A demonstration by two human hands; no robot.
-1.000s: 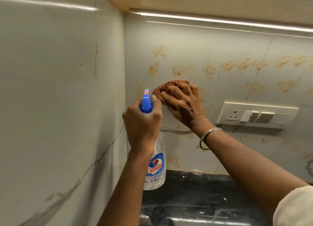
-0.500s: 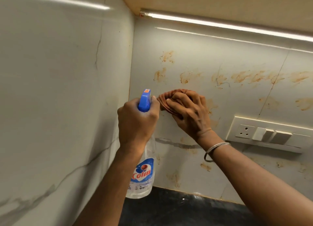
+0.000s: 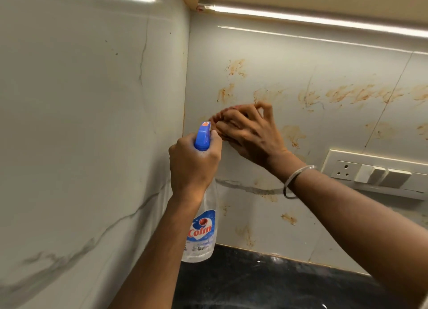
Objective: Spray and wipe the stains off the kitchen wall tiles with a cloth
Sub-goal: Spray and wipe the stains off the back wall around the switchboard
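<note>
Cloth [image 3: 219, 118] is mostly hiding under the right hand [image 3: 250, 135]; only a reddish-brown folded edge is showing at frame centre, pressed on the wall tiles [image 3: 301, 54]. Right hand is grasping the cloth with curled fingers, the far fingers lifting off and spreading. Left hand [image 3: 192, 165] is clenching round the neck of the spray bottle [image 3: 201, 234], covering the trigger, so I cannot tell whether it is being squeezed. The blue nozzle [image 3: 202, 136] is poking out above the fist, just beside the cloth. The bottle label is partly readable. Orange stains [image 3: 354, 93] are running toward the right edge and getting cut off there. The switch panel [image 3: 370, 172] is also cropped at the right, and the dark counter [image 3: 266, 281] is partly blocked by both forearms. The bangle [image 3: 294, 181] is blurring.

Versus half a second ago: the right hand is sitting closer to the nozzle and nearer the stain above it, with fingers more spread; the left-hand grip is unchanged.
</note>
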